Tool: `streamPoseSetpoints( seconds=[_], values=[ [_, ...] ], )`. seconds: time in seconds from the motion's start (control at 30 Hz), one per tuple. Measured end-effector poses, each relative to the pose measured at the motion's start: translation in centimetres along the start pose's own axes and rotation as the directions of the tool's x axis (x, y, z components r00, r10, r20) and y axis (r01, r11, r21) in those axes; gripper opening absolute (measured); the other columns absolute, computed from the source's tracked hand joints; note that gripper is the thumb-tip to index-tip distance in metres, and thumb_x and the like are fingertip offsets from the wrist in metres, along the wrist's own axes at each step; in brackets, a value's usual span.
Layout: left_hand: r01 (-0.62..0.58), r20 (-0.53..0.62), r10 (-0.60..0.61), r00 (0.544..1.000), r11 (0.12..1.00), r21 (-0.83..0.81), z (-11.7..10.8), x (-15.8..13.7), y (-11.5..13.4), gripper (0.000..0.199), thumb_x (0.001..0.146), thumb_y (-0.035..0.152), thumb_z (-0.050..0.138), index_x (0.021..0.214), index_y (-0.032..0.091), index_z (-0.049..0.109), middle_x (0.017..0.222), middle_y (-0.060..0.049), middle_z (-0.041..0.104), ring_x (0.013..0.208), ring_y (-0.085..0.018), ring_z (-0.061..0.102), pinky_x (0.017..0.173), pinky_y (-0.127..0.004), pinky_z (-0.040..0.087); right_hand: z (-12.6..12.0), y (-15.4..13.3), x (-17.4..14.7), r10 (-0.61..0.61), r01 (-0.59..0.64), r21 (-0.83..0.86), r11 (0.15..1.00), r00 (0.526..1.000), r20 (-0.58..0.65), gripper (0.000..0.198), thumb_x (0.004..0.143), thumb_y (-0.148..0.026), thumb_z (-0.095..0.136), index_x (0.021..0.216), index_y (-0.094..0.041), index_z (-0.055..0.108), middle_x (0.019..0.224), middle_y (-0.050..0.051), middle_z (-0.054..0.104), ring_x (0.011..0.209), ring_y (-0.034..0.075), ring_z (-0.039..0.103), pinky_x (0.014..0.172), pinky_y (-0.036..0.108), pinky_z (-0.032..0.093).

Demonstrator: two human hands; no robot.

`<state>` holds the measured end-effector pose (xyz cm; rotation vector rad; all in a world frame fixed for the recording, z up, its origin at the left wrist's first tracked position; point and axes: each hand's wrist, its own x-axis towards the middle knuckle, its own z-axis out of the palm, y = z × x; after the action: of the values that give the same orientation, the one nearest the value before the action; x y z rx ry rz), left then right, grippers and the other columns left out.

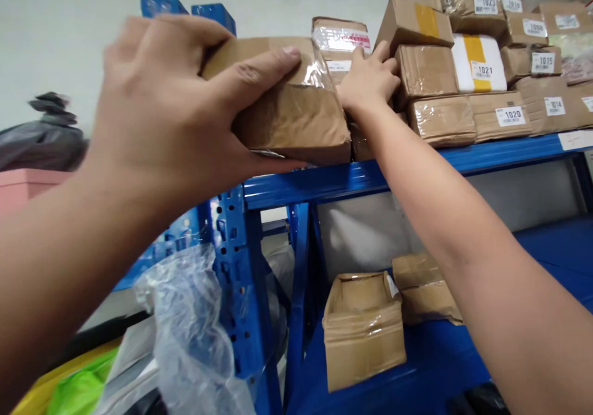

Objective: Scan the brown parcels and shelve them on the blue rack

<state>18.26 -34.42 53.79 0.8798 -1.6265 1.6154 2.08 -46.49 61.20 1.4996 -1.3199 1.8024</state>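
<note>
My left hand (176,106) grips a taped brown cardboard parcel (296,112) by its left end, thumb across the top, at the left edge of the upper blue shelf (491,154). My right hand (368,81) reaches over that shelf and presses against the stacked brown parcels (426,72), its fingers on the side of one box. Whether it grips anything is hidden by the boxes.
Numbered parcels such as 1020 (503,115) and 1021 (479,63) fill the upper shelf. Two brown boxes (364,328) sit on the lower blue shelf (551,248). A blue upright post (234,267) stands in front. Clear plastic wrap (189,328) and black bags (41,137) lie at left.
</note>
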Motion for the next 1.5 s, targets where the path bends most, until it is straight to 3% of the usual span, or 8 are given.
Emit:
streamPoseSetpoints(
  seconds=[0.2, 0.47, 0.67, 0.8, 0.97, 1.07, 1.27, 1.5],
  values=[
    [-0.054, -0.020, 0.055, 0.998, 0.997, 0.049, 1.4, -0.1, -0.7, 0.093, 0.071, 0.089, 0.033, 0.143, 0.032, 0.049, 0.134, -0.005, 0.043, 0.131, -0.044, 0.042, 0.106, -0.064, 0.031, -0.1, 0.1, 0.0, -0.005, 0.005, 0.001, 1.000, 0.999, 0.038, 0.086, 0.078, -0.064, 0.062, 0.142, -0.010, 0.041, 0.145, 0.023, 0.035, 0.123, 0.041, 0.041, 0.092, 0.048, 0.047],
    [-0.074, 0.054, 0.066, 0.996, 0.982, 0.173, 2.5, -0.2, -1.0, 0.094, 0.070, 0.086, 0.051, 0.150, 0.040, 0.034, 0.140, -0.011, 0.036, 0.127, -0.049, 0.041, 0.096, -0.066, 0.033, -0.9, -0.2, -0.3, 0.022, -0.021, -0.020, 1.000, 0.997, 0.078, 0.088, 0.080, -0.063, 0.062, 0.147, -0.011, 0.038, 0.146, 0.024, 0.034, 0.124, 0.041, 0.042, 0.090, 0.050, 0.050],
    [0.063, 0.159, -0.101, 0.982, 0.971, 0.229, 3.0, -0.3, 1.7, 0.085, 0.081, 0.062, 0.064, 0.153, 0.035, 0.029, 0.152, -0.021, 0.032, 0.133, -0.050, 0.037, 0.101, -0.068, 0.028, -1.4, -0.6, 0.3, 0.074, -0.068, -0.050, 0.996, 0.988, 0.136, 0.087, 0.080, -0.061, 0.064, 0.148, -0.013, 0.037, 0.145, 0.025, 0.035, 0.125, 0.043, 0.042, 0.085, 0.052, 0.053],
    [0.141, 0.164, -0.174, 0.971, 0.971, 0.195, 4.0, -0.5, 2.6, 0.087, 0.078, 0.045, 0.073, 0.153, 0.027, 0.033, 0.151, -0.026, 0.034, 0.132, -0.048, 0.038, 0.104, -0.065, 0.032, -1.5, -0.8, 0.4, 0.102, -0.090, -0.087, 0.992, 0.983, 0.150, 0.098, 0.075, -0.070, 0.065, 0.148, -0.013, 0.035, 0.145, 0.025, 0.034, 0.125, 0.044, 0.043, 0.085, 0.054, 0.054],
    [0.067, 0.171, -0.088, 0.981, 0.990, 0.127, 4.5, -0.3, 0.3, 0.080, 0.081, 0.053, 0.067, 0.150, 0.023, 0.040, 0.147, -0.026, 0.038, 0.128, -0.046, 0.041, 0.103, -0.062, 0.035, -1.1, -0.9, 0.2, 0.102, -0.083, -0.135, 0.987, 0.985, 0.141, 0.108, 0.074, -0.076, 0.061, 0.151, -0.008, 0.029, 0.142, 0.025, 0.037, 0.124, 0.044, 0.044, 0.083, 0.052, 0.055],
    [0.065, 0.205, -0.078, 0.976, 0.996, 0.067, 4.6, -0.2, -0.7, 0.078, 0.081, 0.049, 0.067, 0.150, 0.026, 0.040, 0.148, -0.019, 0.039, 0.132, -0.044, 0.038, 0.108, -0.059, 0.031, -0.9, -0.9, 0.1, 0.117, -0.097, -0.153, 0.983, 0.984, 0.132, 0.109, 0.073, -0.075, 0.061, 0.151, -0.006, 0.027, 0.141, 0.026, 0.037, 0.122, 0.044, 0.046, 0.079, 0.051, 0.056],
    [0.066, 0.168, -0.056, 0.984, 0.996, -0.060, 4.5, -0.7, -0.6, 0.070, 0.083, 0.046, 0.059, 0.149, 0.032, 0.040, 0.144, -0.010, 0.046, 0.134, -0.042, 0.035, 0.112, -0.062, 0.026, -1.1, -1.4, 0.4, 0.143, -0.109, -0.203, 0.973, 0.976, 0.164, 0.108, 0.070, -0.079, 0.061, 0.146, -0.004, 0.037, 0.138, 0.025, 0.040, 0.120, 0.045, 0.047, 0.078, 0.052, 0.054],
    [-0.010, 0.242, 0.004, 0.970, 1.000, 0.021, 3.8, -0.5, -1.7, 0.063, 0.091, 0.039, 0.054, 0.151, 0.031, 0.038, 0.148, -0.012, 0.039, 0.134, -0.039, 0.037, 0.111, -0.057, 0.031, -2.3, -2.1, 0.9, 0.193, -0.144, -0.241, 0.960, 0.962, 0.194, 0.113, 0.063, -0.079, 0.067, 0.142, -0.001, 0.043, 0.137, 0.028, 0.041, 0.120, 0.046, 0.046, 0.083, 0.054, 0.051]
  ],
)
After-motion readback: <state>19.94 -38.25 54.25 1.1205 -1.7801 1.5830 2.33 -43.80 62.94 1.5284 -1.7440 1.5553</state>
